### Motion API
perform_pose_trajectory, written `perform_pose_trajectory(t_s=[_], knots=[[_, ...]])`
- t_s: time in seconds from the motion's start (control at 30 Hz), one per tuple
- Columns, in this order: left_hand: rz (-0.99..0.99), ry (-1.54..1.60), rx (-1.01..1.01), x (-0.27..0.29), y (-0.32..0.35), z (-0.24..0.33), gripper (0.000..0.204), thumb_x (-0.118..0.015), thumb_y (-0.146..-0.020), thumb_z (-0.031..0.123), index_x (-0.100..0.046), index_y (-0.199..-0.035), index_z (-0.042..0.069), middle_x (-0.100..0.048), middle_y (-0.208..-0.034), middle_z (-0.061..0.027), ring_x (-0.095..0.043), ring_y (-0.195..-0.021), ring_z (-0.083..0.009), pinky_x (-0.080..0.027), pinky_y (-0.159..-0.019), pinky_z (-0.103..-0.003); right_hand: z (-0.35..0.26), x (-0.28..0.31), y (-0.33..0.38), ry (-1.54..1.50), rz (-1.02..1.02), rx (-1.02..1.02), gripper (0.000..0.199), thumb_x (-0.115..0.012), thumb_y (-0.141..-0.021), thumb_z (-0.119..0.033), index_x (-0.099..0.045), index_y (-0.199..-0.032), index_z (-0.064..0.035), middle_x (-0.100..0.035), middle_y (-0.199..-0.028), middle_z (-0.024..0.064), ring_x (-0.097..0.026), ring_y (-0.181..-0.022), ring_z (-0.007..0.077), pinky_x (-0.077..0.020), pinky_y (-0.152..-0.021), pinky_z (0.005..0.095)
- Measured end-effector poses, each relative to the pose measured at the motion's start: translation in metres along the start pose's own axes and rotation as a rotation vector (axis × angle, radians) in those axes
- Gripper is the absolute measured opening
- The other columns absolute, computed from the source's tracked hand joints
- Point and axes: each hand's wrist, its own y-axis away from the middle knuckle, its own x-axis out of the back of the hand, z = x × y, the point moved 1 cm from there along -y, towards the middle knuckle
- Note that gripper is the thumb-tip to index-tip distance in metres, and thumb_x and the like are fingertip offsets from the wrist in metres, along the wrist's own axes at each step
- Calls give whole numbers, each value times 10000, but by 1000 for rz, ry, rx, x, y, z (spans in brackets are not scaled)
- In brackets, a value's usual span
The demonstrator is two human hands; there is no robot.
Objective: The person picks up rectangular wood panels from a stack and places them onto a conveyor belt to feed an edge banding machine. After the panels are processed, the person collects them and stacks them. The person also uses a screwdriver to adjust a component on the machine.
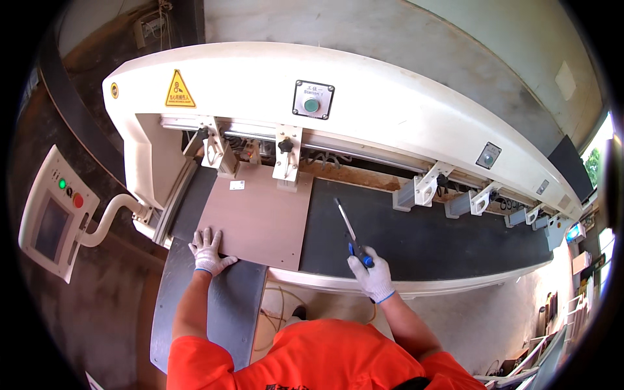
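Observation:
My left hand [208, 250], in a white glove, lies flat with fingers spread on the near left corner of a brown rectangular panel [257, 218]. The panel rests on the dark bed [422, 237] of a long white machine [260, 75], its far edge under two white clamps [286, 156]. My right hand [372, 273], also gloved, grips a tool with a blue handle and a long thin metal shaft [346, 224] that points away from me over the dark bed, to the right of the panel.
A control box with a screen and green and red buttons [55, 211] hangs on an arm at the left. A grey feed table [214, 312] extends toward me under the panel. More white clamps [429, 185] line the machine's rail to the right. Concrete floor lies beyond.

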Motion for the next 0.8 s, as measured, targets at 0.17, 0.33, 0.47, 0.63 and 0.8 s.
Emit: perform_pose_trajectory(t_s=[0.17,0.33,0.47,0.63,0.8], knots=[[3,-22,10,5,-2,-7,1208,-855,-654,766,-460,-1641,190,-271,-1751,-185,-128,-1617,-495,-103,-1241,-773,-73,14,-40,142,153,259,421,-711,-1010,-443,-663,-1239,-93,-727,-827,182,-740,-809,422,-580,-706,483],[185,-39,-219,-21,8,15,1046,-823,-718,716,-594,-1505,66,-415,-1667,-203,-248,-1590,-479,-75,-1258,-757,-148,17,-87,305,290,441,387,-644,-1034,-463,-645,-1137,-90,-732,-835,180,-730,-767,413,-577,-684,511],[195,33,-320,-42,24,79,987,-819,-738,691,-623,-1463,50,-477,-1609,-217,-363,-1526,-461,-142,-1241,-756,-166,19,-114,498,290,347,371,-625,-1042,-442,-624,-1003,-73,-731,-813,186,-729,-738,408,-584,-683,513],[216,43,-282,-50,22,80,966,-839,-736,661,-629,-1456,51,-514,-1580,-219,-394,-1512,-456,-208,-1223,-753,-150,15,-74,395,217,413,361,-644,-1032,-464,-639,-1016,-103,-718,-788,176,-725,-724,404,-578,-644,511],[237,49,-302,-50,21,83,972,-848,-718,658,-638,-1440,43,-531,-1563,-223,-410,-1496,-462,-219,-1214,-751,-18,-6,4,543,-286,71,466,-633,-1005,-542,-677,-1088,-86,-743,-834,194,-736,-788,421,-582,-735,542]])
